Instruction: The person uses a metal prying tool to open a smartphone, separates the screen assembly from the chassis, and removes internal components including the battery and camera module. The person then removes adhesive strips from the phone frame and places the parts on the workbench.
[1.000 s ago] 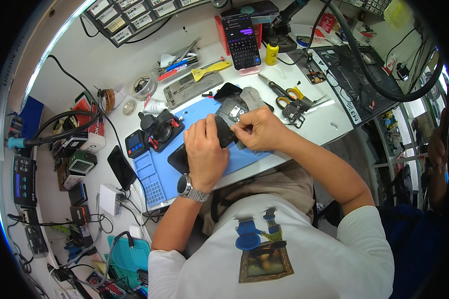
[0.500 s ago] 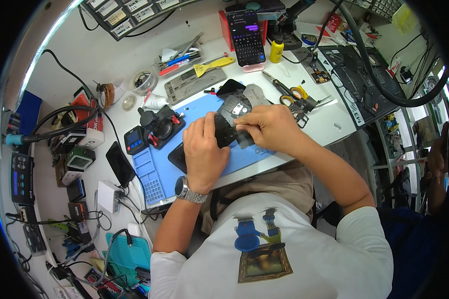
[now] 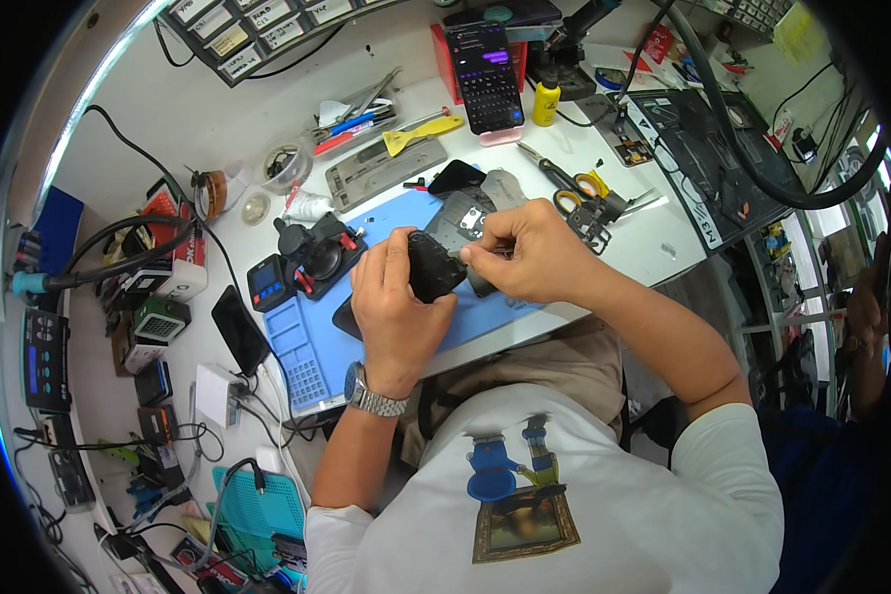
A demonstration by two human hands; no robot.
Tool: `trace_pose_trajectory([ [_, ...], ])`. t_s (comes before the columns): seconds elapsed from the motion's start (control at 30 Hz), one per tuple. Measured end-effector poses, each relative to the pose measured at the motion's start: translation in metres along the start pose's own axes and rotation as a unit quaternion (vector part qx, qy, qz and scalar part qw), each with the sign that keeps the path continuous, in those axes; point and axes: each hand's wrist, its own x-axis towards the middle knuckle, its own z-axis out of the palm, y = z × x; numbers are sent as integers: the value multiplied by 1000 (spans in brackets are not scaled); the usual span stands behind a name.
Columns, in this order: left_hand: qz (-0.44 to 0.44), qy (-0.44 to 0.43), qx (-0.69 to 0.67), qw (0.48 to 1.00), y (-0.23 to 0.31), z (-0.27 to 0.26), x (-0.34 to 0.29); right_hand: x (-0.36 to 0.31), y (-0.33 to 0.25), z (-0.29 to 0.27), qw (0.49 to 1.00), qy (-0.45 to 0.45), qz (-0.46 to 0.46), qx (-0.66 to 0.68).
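Note:
My left hand (image 3: 398, 309), with a metal-banded watch (image 3: 368, 392) on its wrist, grips a black phone (image 3: 434, 267) by its side. The phone is tilted up over a blue work mat (image 3: 485, 325). At the phone's right edge, my right hand (image 3: 537, 251) is closed in a pinch; what its fingertips hold, if anything, is too small to make out. Another dark, flat piece (image 3: 346, 319) lies partly hidden under my left hand. Beyond the right hand are a grey phone-like plate (image 3: 455, 218) and a dark phone (image 3: 457, 176).
A black clamp fixture (image 3: 319, 253) and a small blue-screened device (image 3: 267, 281) stand left of the mat. Behind lie a grey tray (image 3: 391, 173), yellow spatula (image 3: 422, 133), propped phone (image 3: 485, 79) and yellow bottle (image 3: 546, 103). Pliers (image 3: 554, 174) lie right; another phone (image 3: 238, 331) lies left.
The black phone has been tilted up and turned slightly, showing more of its dark face. My right hand has shifted a little and stays pinched at its edge.

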Motion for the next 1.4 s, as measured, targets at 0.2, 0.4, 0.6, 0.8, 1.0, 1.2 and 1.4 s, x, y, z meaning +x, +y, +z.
trace_pose_trajectory([
  [0.2,-9,28,-48,998,2,-4,1,9,-10,-7,999,-14,-36,-2],
  [0.4,-15,73,-37,997,3,-1,0,1,-30,0,963,63,-183,-185],
  [0.6,0,115,-4,993,1,8,0,-12,-51,28,868,87,-227,-433],
  [0.8,-10,65,-35,997,1,-1,-3,16,-65,-14,942,-55,-159,-290],
  [1.0,-35,59,-79,995,-1,-13,-2,13,-77,-17,912,-8,-251,-324],
  [1.2,-7,85,-104,991,0,-19,-1,23,-80,-24,935,-36,-243,-255],
  [1.4,-13,97,-105,990,0,-23,-5,35,-88,-24,946,-95,-221,-216],
])
